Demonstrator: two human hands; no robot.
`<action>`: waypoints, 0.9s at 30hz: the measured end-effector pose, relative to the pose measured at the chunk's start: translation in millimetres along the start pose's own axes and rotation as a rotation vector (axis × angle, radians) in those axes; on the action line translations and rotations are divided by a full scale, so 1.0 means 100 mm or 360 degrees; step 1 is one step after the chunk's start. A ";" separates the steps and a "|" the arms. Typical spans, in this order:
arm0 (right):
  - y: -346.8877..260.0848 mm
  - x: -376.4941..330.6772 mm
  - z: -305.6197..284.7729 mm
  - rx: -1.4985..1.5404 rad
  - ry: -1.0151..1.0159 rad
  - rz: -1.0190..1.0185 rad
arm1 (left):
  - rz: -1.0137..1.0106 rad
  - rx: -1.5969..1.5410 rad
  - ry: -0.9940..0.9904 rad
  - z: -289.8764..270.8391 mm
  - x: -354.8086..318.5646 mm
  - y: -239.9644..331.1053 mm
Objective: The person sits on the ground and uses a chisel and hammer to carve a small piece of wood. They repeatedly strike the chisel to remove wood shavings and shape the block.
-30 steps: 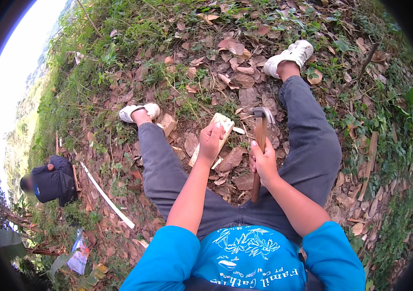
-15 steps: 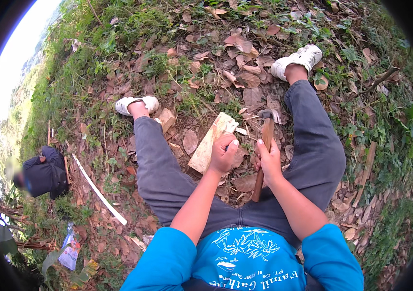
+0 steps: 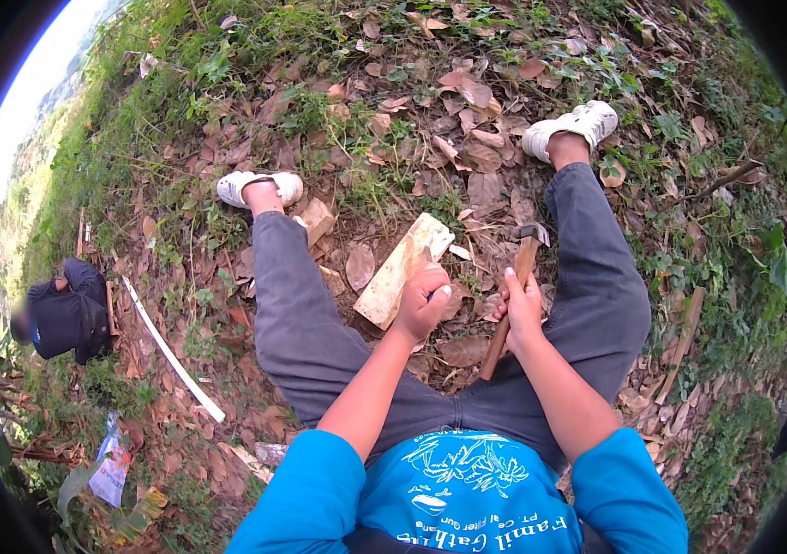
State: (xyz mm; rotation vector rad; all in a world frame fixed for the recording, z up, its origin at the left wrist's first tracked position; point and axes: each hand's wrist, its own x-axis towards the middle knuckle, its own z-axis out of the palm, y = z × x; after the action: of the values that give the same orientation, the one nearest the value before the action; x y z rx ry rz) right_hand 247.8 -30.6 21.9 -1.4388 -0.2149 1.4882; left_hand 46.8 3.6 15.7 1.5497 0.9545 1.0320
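Between my legs lies a pale wooden block (image 3: 391,284) with a rough, chipped surface. My left hand (image 3: 422,301) is closed in a fist over the block's right side, thumb on top; what it grips, if anything, is hidden. To its right, my right hand (image 3: 522,309) is wrapped around the wooden handle of a hammer (image 3: 495,349). The metal hammer head (image 3: 530,233) points away from me, and the handle end reaches down near my lap. Small pale wood chips (image 3: 460,251) lie beside the block's far end.
A smaller wood chunk (image 3: 317,221) rests near my left shoe (image 3: 259,188). Dry leaves and weeds cover the ground. On the left lie a long pale strip (image 3: 172,353) and a plastic bag (image 3: 111,469); a person in dark clothes (image 3: 68,312) sits beyond. Another stick (image 3: 684,343) lies at right.
The hammer head has swung slightly to the right, tilting the handle more. My left hand stays closed over the block. The whole view has shifted a little.
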 end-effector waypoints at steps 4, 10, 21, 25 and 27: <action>0.05 0.05 0.05 0.0043 0.0059 0.0095 | 0.0286 0.0387 -0.0126 0.07 -0.37 -0.05; 0.10 0.05 0.20 0.0073 0.0021 0.0152 | 0.0151 0.0299 -0.0174 -0.01 -0.33 -0.13; 0.11 0.14 0.23 0.0035 -0.0014 0.0254 | -0.1237 0.0110 0.0331 0.13 -0.56 0.42; 0.13 0.12 0.22 -0.0030 -0.0067 0.0302 | -0.1585 0.0059 0.0314 -0.14 -0.78 -0.09; 0.13 0.14 0.17 -0.0064 -0.0067 0.0326 | -0.1357 0.0729 0.0327 -0.13 -0.74 -0.18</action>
State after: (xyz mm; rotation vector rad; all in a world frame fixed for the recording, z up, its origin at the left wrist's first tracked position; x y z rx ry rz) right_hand 230.1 -18.1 8.5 -1.4983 -0.1265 1.6896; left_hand 9.5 -58.1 -11.1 1.1711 1.8738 0.3663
